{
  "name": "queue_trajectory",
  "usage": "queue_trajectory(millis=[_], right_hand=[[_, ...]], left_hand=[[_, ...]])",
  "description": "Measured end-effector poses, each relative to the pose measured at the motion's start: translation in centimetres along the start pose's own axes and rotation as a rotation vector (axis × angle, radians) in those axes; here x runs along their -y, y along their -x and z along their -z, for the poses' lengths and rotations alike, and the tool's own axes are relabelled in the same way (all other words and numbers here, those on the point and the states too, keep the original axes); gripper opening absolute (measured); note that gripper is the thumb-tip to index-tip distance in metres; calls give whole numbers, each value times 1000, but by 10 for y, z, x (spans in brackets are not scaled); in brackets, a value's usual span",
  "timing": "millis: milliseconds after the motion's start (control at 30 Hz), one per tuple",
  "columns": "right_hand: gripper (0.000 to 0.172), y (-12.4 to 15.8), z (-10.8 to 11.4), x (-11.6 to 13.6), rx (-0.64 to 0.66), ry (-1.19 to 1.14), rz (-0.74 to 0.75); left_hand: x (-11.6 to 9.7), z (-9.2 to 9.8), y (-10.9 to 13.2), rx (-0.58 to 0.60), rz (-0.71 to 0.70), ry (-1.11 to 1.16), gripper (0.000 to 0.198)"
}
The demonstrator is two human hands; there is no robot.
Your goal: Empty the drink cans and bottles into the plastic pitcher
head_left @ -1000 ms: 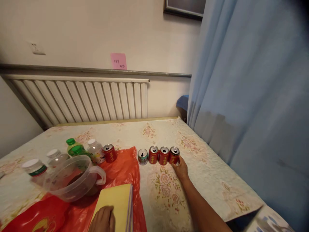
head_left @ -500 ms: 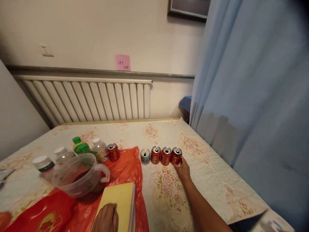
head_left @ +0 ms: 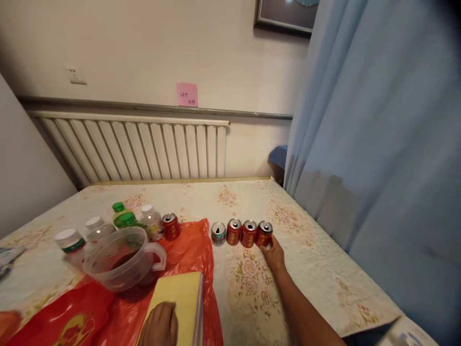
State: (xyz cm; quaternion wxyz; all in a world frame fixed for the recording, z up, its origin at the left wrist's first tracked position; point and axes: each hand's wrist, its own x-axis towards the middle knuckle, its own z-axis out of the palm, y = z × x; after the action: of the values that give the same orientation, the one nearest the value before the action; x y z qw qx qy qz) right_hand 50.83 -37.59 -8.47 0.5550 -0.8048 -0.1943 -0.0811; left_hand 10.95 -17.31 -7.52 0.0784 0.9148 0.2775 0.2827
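Observation:
My right hand (head_left: pixel 275 255) reaches forward, its fingers against the rightmost red can (head_left: pixel 264 234) in a row of opened cans on the floral cloth. Left of that can stand two more red cans (head_left: pixel 241 232) and a silver-green can (head_left: pixel 218 233), all upright and touching. The grip on the can is partly hidden by the hand. My left hand (head_left: pixel 159 326) rests palm down, fingers curled, on a yellow book (head_left: pixel 180 302) at the near edge.
A clear plastic jug (head_left: pixel 124 258) holding dark liquid sits on a red plastic bag (head_left: pixel 187 250). Behind it stand several capped bottles (head_left: pixel 124 221) and one more red can (head_left: pixel 171 226). A radiator (head_left: pixel 137 149) backs the table; a blue curtain (head_left: pixel 378 144) hangs right.
The camera has drifted a little, so everything sits slightly further right in the picture. Both hands and the cans keep their places.

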Motion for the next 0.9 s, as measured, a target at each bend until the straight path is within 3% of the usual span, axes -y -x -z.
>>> queue_trajectory(millis=[600,900], right_hand=[[66,-2,-1,-6,-8,0,3],[70,2,1,-1,16,-27,-44]], left_hand=[[1,-2,2,35,22,18,21],[-7,3,4,-7,14,-8,19]])
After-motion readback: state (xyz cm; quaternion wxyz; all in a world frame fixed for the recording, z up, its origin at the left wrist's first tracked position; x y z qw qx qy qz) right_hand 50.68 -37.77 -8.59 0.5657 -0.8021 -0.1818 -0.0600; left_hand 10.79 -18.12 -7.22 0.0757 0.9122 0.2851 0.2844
